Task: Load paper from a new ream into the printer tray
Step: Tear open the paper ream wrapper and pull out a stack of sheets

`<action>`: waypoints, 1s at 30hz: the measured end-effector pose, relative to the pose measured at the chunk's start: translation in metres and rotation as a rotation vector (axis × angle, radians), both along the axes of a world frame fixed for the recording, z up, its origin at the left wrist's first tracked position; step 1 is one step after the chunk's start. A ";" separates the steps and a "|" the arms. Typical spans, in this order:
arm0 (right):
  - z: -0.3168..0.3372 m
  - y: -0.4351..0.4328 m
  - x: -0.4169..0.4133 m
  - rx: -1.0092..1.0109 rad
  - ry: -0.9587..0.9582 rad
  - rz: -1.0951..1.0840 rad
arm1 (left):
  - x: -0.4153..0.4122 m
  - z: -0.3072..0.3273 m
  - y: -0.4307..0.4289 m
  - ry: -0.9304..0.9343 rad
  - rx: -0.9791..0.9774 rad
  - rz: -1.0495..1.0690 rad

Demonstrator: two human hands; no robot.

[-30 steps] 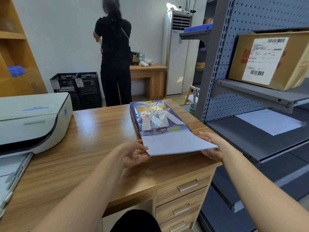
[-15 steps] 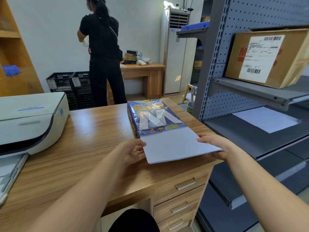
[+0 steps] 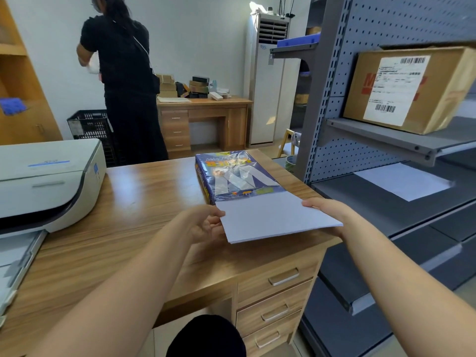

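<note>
A blue-wrapped ream [image 3: 233, 173] lies on the wooden desk [image 3: 128, 217], its near end open. A white stack of paper [image 3: 278, 219] sticks out of that end toward me, over the desk's front right corner. My left hand [image 3: 208, 224] grips the stack's left edge and my right hand [image 3: 325, 211] grips its right edge. The white printer [image 3: 46, 184] stands at the desk's left, and its paper tray [image 3: 15, 261] juts out toward me at the lower left.
A grey metal shelf unit [image 3: 386, 202] stands close on the right, with a cardboard box [image 3: 409, 88] and a loose white sheet [image 3: 401, 181] on it. Desk drawers [image 3: 278, 295] sit below the stack. A person in black [image 3: 126, 83] stands beyond the desk by black crates [image 3: 88, 124].
The paper stack has slid further out of the wrapper toward me, held by both hands. The person behind has shifted left.
</note>
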State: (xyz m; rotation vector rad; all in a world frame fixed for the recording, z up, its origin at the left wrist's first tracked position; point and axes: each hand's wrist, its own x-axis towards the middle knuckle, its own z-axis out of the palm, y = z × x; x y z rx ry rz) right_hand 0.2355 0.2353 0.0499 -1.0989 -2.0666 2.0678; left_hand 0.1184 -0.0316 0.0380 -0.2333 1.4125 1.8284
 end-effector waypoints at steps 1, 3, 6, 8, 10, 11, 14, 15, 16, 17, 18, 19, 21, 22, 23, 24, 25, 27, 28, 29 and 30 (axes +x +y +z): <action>0.000 -0.002 0.000 0.004 -0.005 -0.010 | -0.002 0.001 0.000 0.012 -0.010 -0.003; 0.000 -0.004 0.000 0.021 0.003 -0.025 | -0.002 0.008 -0.001 0.026 -0.016 0.000; 0.000 -0.008 0.001 0.037 0.037 -0.054 | 0.001 0.016 -0.004 0.063 -0.034 0.010; 0.002 -0.014 0.005 0.034 0.053 -0.066 | 0.004 0.021 -0.006 0.077 -0.063 0.006; 0.003 -0.019 0.008 -0.013 0.070 -0.079 | 0.006 0.023 -0.008 0.094 -0.096 0.008; 0.003 -0.020 0.010 -0.057 0.088 -0.091 | 0.006 0.022 -0.009 0.100 -0.101 0.009; 0.004 -0.023 0.015 -0.184 0.167 -0.126 | 0.005 0.021 -0.011 0.111 -0.109 0.013; 0.005 -0.024 0.017 -0.211 0.190 -0.129 | 0.003 0.019 -0.011 0.117 -0.112 0.011; 0.006 -0.026 0.020 -0.219 0.208 -0.132 | 0.003 0.019 -0.011 0.123 -0.115 0.005; 0.008 -0.028 0.022 -0.227 0.225 -0.137 | 0.003 0.019 -0.011 0.131 -0.127 0.000; 0.009 -0.030 0.024 -0.226 0.234 -0.143 | 0.004 0.022 -0.011 0.138 -0.140 -0.001; 0.010 -0.031 0.026 -0.230 0.241 -0.148 | 0.005 0.023 -0.012 0.150 -0.153 -0.003; 0.011 -0.035 0.030 -0.239 0.244 -0.163 | 0.007 0.029 -0.013 0.167 -0.168 -0.004; 0.012 -0.036 0.032 -0.244 0.247 -0.170 | 0.010 0.032 -0.014 0.173 -0.174 -0.008; 0.012 -0.038 0.033 -0.257 0.253 -0.175 | 0.011 0.034 -0.015 0.181 -0.177 -0.012; 0.012 -0.040 0.035 -0.268 0.260 -0.182 | 0.013 0.036 -0.017 0.186 -0.181 -0.012; 0.013 -0.043 0.037 -0.285 0.273 -0.183 | 0.013 0.036 -0.018 0.189 -0.184 -0.012; 0.013 -0.046 0.040 -0.302 0.293 -0.184 | 0.011 0.034 -0.019 0.192 -0.203 -0.012; 0.014 -0.048 0.042 -0.300 0.295 -0.180 | 0.012 0.035 -0.020 0.186 -0.209 -0.011; 0.014 -0.050 0.042 -0.300 0.295 -0.178 | 0.011 0.034 -0.021 0.179 -0.215 -0.012; 0.014 -0.052 0.043 -0.294 0.292 -0.173 | 0.011 0.035 -0.022 0.172 -0.217 -0.017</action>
